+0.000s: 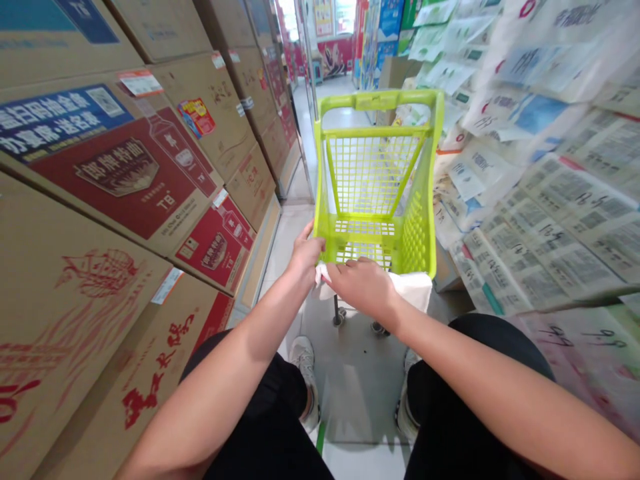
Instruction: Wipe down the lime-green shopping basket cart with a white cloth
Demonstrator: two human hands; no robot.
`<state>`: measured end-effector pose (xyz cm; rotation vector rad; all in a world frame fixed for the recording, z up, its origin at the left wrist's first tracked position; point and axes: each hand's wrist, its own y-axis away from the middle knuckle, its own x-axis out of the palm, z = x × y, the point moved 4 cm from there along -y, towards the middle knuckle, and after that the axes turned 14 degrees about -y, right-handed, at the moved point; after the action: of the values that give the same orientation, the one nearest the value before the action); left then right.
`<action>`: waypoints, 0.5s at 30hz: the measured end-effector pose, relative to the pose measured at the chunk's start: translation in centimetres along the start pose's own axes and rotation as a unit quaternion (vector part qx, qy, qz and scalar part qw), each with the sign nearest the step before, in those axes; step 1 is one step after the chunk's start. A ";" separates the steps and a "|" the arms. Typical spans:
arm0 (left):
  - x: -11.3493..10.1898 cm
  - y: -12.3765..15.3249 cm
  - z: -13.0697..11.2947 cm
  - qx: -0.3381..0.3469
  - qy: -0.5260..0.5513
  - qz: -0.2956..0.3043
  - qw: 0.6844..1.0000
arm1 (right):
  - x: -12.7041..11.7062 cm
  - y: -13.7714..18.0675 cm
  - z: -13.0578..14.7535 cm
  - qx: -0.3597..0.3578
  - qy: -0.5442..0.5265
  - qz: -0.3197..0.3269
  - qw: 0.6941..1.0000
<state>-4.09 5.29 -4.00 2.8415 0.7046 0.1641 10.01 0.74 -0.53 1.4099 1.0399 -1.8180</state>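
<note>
A lime-green plastic shopping cart (pixel 374 180) stands in a narrow aisle right in front of me, its basket holding nothing I can see. My left hand (pixel 306 253) grips the near left corner of the cart's rim, fingers curled over the edge. My right hand (pixel 363 285) rests closed on a white cloth (pixel 413 288) draped over the near rim. My knees in black trousers and my light shoes show below the cart.
Stacked brown cardboard cartons (pixel 125 173) with red and blue labels wall the left side. Shelves hung with white printed paper sheets (pixel 545 173) line the right. The grey tiled aisle floor (pixel 360 387) runs ahead toward a lit area at the far end.
</note>
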 end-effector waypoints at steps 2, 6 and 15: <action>1.0 1.2 0.0 0.001 0.026 -0.005 1.000 | -0.1 0.4 -0.8 -0.009 -0.007 -0.009 1.000; 2.8 2.8 0.2 0.016 0.058 -0.025 0.998 | -0.6 1.6 -3.8 0.008 -0.012 -0.002 1.000; 5.5 6.1 0.0 -0.020 -0.015 0.186 0.982 | -3.1 4.6 -10.2 0.152 -0.027 0.011 0.988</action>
<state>3.53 2.63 -2.28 2.9010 0.1544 0.1883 19.65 7.22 0.18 1.5282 0.7387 -2.0517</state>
